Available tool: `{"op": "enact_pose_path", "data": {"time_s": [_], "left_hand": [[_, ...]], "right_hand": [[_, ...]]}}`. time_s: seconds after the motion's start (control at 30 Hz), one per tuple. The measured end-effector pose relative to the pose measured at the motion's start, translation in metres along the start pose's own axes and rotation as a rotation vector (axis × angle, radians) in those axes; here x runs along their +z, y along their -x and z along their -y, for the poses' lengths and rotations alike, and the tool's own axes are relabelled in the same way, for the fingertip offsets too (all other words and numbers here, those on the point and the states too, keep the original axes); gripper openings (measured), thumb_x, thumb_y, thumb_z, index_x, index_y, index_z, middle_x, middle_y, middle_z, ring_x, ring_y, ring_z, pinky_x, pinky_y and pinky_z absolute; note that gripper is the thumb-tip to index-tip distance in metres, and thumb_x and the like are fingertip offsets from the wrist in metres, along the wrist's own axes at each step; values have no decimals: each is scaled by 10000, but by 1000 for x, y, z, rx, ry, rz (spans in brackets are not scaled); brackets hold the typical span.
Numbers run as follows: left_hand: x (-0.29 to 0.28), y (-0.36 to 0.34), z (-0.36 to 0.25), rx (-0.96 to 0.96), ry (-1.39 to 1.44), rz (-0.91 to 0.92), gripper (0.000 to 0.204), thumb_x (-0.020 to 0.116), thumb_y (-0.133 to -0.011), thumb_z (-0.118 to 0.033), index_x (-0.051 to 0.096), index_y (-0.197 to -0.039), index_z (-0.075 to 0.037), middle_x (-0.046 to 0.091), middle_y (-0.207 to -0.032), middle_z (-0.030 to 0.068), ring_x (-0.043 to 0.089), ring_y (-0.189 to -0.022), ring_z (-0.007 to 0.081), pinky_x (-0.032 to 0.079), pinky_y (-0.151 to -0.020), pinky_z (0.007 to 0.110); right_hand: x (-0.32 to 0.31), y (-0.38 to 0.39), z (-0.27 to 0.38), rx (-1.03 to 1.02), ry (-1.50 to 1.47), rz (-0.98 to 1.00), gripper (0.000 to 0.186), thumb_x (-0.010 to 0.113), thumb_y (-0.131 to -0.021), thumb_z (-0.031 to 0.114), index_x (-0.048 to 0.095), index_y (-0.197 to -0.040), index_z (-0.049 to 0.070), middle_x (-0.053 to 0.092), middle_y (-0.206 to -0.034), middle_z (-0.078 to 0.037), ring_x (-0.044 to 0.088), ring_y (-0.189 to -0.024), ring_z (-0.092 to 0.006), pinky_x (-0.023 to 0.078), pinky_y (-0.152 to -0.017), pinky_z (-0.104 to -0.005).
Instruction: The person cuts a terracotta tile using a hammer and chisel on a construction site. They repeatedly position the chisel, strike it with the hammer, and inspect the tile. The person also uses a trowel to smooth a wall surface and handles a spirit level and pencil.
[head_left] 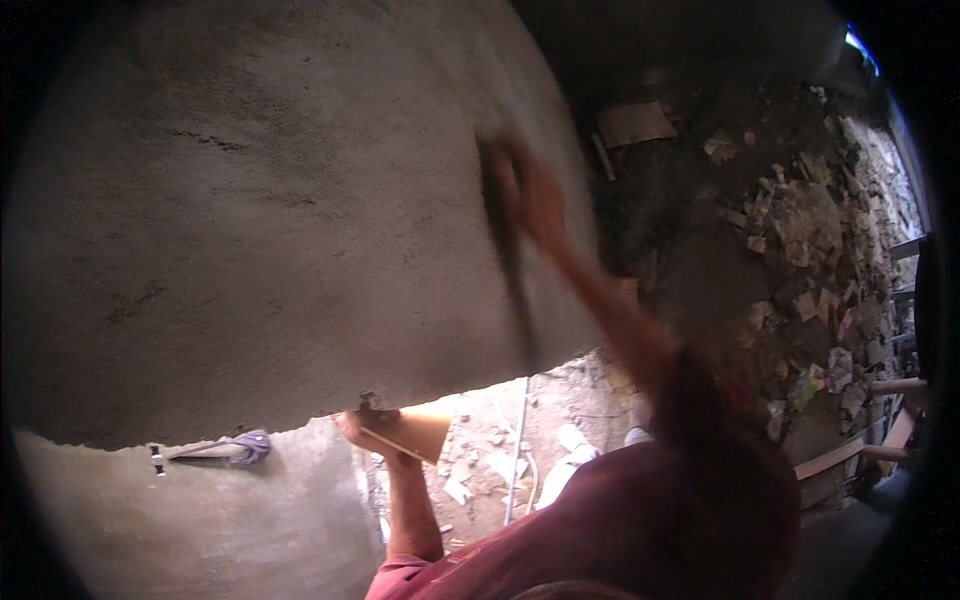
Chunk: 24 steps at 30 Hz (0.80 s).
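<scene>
My right hand (528,195), blurred by motion, grips a long dark straight tool (508,270) against the rough grey plastered surface (280,200), near its right edge. The tool runs from the hand down toward the surface's ragged lower edge. My left hand (358,432) is just below that edge, closed on a tan board (420,432) with a pale strip along its side; some of its fingers are hidden. A grey lump (372,398) sits on the edge just above it.
Broken pieces and rubble (800,250) cover the dark ground at right, with planks (830,460) at lower right. Below, my white shoes (570,445) stand on lit, littered ground beside a thin pipe (515,470). A grey slab (250,520) at lower left bears a purplish cloth (245,447).
</scene>
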<state>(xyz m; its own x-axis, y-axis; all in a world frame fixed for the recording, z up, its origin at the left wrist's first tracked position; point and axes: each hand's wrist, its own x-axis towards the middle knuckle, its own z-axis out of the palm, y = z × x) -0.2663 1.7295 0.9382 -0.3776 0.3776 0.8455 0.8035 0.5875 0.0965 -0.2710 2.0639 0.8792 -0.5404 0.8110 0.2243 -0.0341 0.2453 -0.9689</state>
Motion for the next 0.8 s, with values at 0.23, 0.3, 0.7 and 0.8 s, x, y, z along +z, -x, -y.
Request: {"op": "enact_pose_path", "data": {"time_s": [0.23,0.3,0.7,0.8], "left_hand": [[17,-29,-50,-809,962,-66,267,442,-1019,-218,475,-1187,-14,556,-808,74,452,-459,49,355,-362,185],[25,-38,-42,-396,541,-93,309,441,-1019,-229,447,-1237,-9,563,-819,85,499,-511,63,386,-386,184],[14,-25,-37,-816,967,-141,396,433,-1023,-183,375,-1377,-15,560,-755,60,459,-463,50,374,-364,174],[24,-34,-36,-193,285,-9,325,514,-996,-144,462,-1281,2,596,-855,87,538,-629,122,438,-522,230]], "right_hand": [[0,-20,7,31,61,-161,531,401,-1024,477,548,-1384,117,638,-1280,-200,616,-1153,-404,434,-1028,-501],[-23,-122,60,54,149,-109,501,400,-1034,451,557,-1350,96,642,-1262,-202,619,-1150,-384,464,-978,-513],[-10,-18,27,86,187,31,483,397,-1054,434,486,-1439,157,690,-1178,-118,675,-1008,-281,501,-903,-461],[-26,-99,18,-98,411,-76,454,444,-1046,407,502,-1421,158,709,-1022,-108,647,-777,-268,502,-759,-438]]}}
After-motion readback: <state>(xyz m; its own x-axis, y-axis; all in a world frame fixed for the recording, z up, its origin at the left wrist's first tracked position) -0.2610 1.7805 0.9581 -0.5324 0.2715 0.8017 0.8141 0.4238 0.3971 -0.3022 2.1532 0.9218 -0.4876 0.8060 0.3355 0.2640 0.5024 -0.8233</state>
